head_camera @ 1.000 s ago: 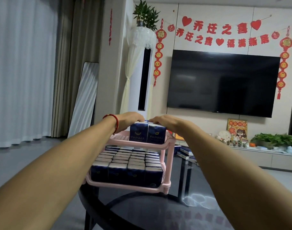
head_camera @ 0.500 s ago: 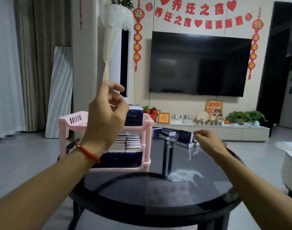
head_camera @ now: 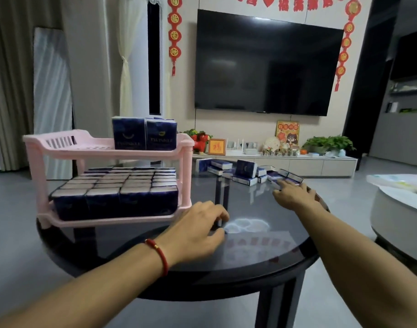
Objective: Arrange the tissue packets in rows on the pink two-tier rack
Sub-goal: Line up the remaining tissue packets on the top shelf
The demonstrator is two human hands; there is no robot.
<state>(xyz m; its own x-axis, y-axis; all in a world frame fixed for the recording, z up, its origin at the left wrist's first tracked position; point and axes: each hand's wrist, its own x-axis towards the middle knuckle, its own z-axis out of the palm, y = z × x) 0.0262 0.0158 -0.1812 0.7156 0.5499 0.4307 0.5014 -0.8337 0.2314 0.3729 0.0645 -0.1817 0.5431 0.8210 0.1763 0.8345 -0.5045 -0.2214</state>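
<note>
The pink rack stands on the dark worktop: lower tier packed with tissue packets, two packets upright on top. Loose packets lie beyond. Left hand hovers loosely curled, its grip empty; right hand reaches flat, fingers touching the nearest loose packets.

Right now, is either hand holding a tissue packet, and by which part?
Neither holds one. The left hand hovers empty over the table; the right hand reaches the loose packets.
</note>
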